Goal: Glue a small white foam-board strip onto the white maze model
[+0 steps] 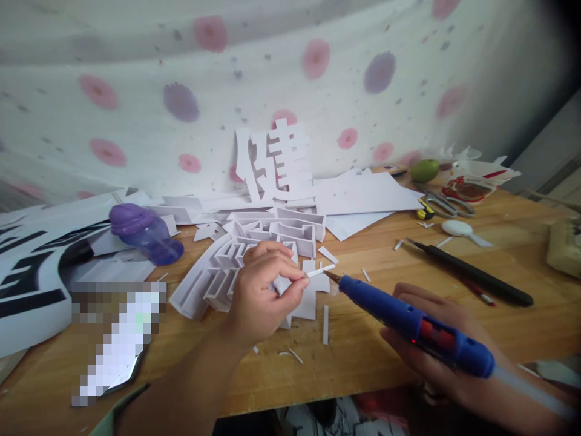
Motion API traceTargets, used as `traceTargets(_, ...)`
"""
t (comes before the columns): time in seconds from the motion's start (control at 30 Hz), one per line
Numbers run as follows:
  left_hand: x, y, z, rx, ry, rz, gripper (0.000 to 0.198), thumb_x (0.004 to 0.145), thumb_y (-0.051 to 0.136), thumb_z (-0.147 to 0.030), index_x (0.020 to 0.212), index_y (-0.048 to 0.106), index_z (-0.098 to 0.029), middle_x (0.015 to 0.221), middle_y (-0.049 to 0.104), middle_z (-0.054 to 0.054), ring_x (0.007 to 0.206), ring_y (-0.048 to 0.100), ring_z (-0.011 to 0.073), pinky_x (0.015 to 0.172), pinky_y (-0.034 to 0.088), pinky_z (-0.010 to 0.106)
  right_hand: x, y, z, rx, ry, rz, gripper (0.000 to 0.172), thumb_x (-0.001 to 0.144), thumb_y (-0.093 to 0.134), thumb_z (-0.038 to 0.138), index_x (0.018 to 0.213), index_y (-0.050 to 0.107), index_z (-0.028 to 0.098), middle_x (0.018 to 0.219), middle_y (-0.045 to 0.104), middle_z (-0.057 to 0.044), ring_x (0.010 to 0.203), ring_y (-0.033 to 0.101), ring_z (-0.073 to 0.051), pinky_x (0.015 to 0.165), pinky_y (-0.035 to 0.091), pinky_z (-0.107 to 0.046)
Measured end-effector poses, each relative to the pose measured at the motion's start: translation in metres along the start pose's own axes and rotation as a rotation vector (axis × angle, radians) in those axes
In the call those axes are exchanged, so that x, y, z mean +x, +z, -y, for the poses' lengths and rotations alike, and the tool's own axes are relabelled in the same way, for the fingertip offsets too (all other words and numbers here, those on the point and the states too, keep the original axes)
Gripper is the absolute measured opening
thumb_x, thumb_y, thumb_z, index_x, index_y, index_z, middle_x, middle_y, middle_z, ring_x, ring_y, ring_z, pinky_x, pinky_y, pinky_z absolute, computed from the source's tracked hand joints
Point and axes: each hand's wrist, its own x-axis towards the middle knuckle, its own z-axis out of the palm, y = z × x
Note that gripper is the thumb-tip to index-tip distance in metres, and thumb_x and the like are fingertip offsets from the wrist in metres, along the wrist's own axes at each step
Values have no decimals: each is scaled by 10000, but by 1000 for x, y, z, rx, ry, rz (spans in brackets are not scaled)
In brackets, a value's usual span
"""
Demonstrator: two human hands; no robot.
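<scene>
Between thumb and forefinger, my left hand (267, 290) pinches a thin white strip (321, 270) of foam board or card. My right hand (422, 339) is wrapped round a blue hot glue gun (385, 309), with a clear glue stick (535, 390) coming out of its rear. The gun's nozzle points at the strip's far end, very close to it; whether they touch I cannot tell. Behind and under my left hand lies a white raised-wall character (200, 272), partly hidden by the hand. Small white offcuts (325, 325) lie around it.
A flat white character cutout (276, 160) leans against the curtain. White sheets (363, 192) lie beside it. Left are a purple bottle (145, 233), a phone (124, 369) and a printed sheet (27, 284). Right are a black craft knife (476, 272), scissors (449, 204), a white spoon (458, 229) and a tub (472, 181).
</scene>
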Motion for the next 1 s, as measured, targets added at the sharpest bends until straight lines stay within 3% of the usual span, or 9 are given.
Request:
traceTargets(0.13, 1, -1, 0, -4, 10, 12, 149, 708, 666, -86, 679, 591, -212, 602, 607, -5, 800, 574, 209, 780, 487, 440, 2, 0, 3, 2, 2, -66, 193, 875, 503, 219, 693, 437, 209, 677, 496, 7, 568, 516, -102, 495, 437, -223)
traceTargets(0.33, 1, 0, 0, -7, 26, 10, 148, 708, 662, -71, 674, 590, -196, 602, 608, 1, 797, 571, 203, 780, 487, 436, 6, -2, 8, -14, -14, -62, 189, 865, 505, 210, 685, 447, 206, 644, 494, 17, 538, 511, -94, 464, 418, -207)
traceTargets(0.53, 1, -2, 0, -12, 37, -3, 151, 707, 660, -68, 682, 595, -202, 597, 603, -5, 794, 559, 193, 779, 493, 417, 2, -4, 3, 7, 62, -79, 210, 872, 521, 244, 679, 446, 209, 634, 492, 21, 522, 507, -103, 467, 422, -228)
traceTargets(0.77, 2, -3, 0, -46, 47, -9, 159, 712, 656, -61, 701, 602, -211, 603, 608, -7, 789, 559, 189, 780, 496, 409, -2, -3, -7, -28, 56, -162, 184, 839, 539, 251, 667, 479, 229, 695, 583, -29, 651, 600, -182, 497, 498, -279)
traceTargets(1.0, -2, -5, 6, -146, -43, -25, 160, 726, 645, -56, 747, 607, -210, 661, 614, 6, 877, 567, 202, 828, 471, 418, 1, -10, 3, 37, 90, -181, 238, 836, 537, 292, 617, 461, 237, 597, 566, -9, 507, 565, -157, 445, 507, -277)
